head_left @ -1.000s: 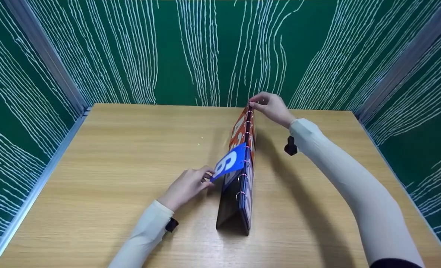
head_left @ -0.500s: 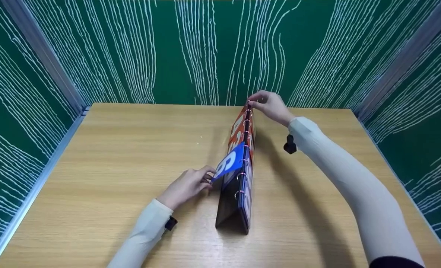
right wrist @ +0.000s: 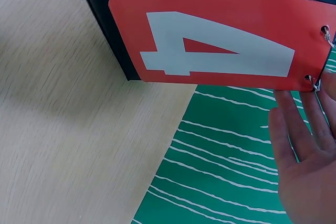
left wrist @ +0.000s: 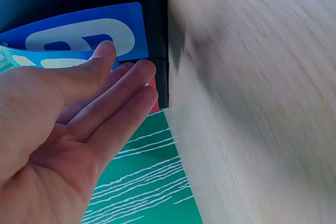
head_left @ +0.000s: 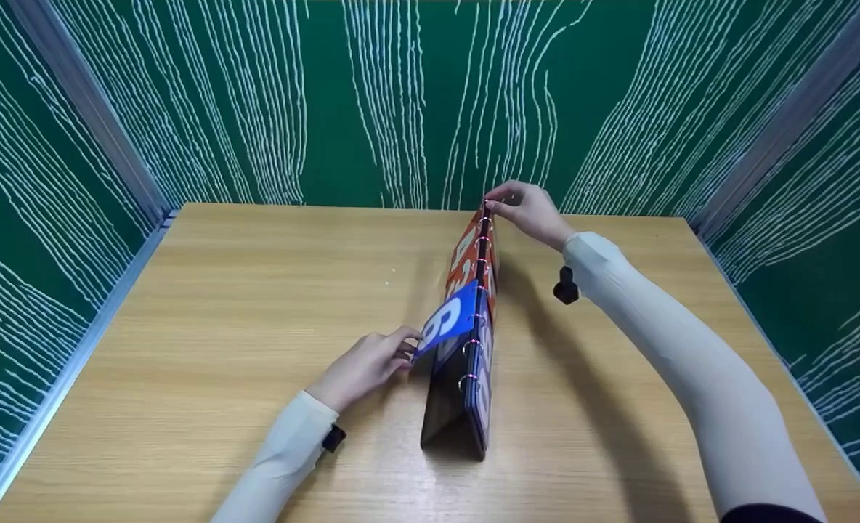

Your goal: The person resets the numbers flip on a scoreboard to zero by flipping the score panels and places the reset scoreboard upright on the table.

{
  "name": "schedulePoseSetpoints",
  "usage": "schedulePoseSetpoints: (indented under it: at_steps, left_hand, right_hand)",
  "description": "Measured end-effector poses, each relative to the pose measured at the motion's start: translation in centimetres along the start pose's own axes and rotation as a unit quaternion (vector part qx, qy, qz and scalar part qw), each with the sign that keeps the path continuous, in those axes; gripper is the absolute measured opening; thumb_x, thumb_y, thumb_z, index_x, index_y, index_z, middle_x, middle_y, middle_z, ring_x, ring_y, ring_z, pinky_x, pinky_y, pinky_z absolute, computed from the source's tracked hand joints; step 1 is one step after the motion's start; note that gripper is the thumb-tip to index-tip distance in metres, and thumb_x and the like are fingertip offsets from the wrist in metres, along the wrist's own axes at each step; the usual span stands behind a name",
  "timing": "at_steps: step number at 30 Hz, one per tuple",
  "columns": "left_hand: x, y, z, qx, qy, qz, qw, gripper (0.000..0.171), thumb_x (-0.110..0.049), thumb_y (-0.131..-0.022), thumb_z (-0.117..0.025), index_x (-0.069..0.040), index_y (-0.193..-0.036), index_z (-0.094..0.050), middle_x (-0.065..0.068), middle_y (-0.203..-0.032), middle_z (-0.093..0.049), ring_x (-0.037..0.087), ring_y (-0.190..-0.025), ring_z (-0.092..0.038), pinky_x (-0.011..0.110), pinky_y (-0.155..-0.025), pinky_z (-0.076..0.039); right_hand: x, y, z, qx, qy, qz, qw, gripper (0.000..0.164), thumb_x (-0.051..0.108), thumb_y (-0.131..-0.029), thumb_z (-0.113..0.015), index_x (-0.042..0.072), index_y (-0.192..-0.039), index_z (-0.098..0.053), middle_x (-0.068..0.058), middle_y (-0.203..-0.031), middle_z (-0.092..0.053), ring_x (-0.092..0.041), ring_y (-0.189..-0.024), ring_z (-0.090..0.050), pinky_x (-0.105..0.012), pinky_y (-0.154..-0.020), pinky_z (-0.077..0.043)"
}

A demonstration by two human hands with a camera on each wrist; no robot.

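- A blue rectangular card with a large white 6 point(head_left: 448, 319) hangs by rings from the top spine, just below and right of the head frame's centre, lifted out to the left at a slant.
- The left grip point(head_left: 363, 365), a bare hand left of the card, pinches its free lower edge between thumb and fingers.
- Behind it stands the black tent-shaped flip board point(head_left: 443, 414), running from upper centre to lower centre; another blue card point(left wrist: 137, 30) lies against its panel in the left wrist view.
- The right grip point(head_left: 535, 216), also bare, pinches the board's far top end with thumb and forefinger, well apart from the blue 6 card.
- Just beside it, a red card with a white 4 point(right wrist: 220, 35) fills the top of the right wrist view.
- The board stands on the pale wooden bench point(head_left: 270, 290).
- Green walls with wavy white lines point(head_left: 328, 109) fill the upper frame.
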State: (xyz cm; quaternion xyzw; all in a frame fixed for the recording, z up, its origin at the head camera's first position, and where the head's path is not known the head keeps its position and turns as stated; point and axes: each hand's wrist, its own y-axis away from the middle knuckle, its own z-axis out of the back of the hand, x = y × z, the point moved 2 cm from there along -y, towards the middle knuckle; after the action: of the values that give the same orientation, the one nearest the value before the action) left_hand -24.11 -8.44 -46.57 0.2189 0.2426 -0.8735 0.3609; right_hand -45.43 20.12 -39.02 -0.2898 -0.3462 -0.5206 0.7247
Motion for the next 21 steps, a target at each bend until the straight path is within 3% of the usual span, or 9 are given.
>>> schedulePoseSetpoints:
  at_steps: [11,21]
  left_hand:
    - [0.15,-0.01,0.18,0.006,0.002,0.008,1.0,0.033,0.0,-0.094,-0.066,-0.001,-0.126,-0.057,0.014,-0.09,-0.077,0.027,-0.083,-0.075,0.038,-0.083,-0.062]
    - [0.17,0.01,0.13,-0.009,-0.021,-0.001,0.9997,0.029,0.002,-0.094,-0.065,-0.002,-0.122,-0.059,0.013,-0.089,-0.076,0.026,-0.082,-0.074,0.037,-0.078,-0.062]
  right_hand:
    - [0.18,0.1,0.0,-0.001,-0.002,-0.001,1.0,0.032,0.03,-0.1,-0.064,0.015,-0.128,-0.065,-0.006,-0.131,-0.062,-0.02,-0.121,-0.06,-0.041,-0.105,-0.049]
    - [0.22,0.08,-0.01,-0.002,-0.002,-0.005,1.0,0.031,0.03,-0.1,-0.065,0.016,-0.128,-0.065,-0.005,-0.131,-0.062,-0.02,-0.12,-0.06,-0.041,-0.105,-0.049]
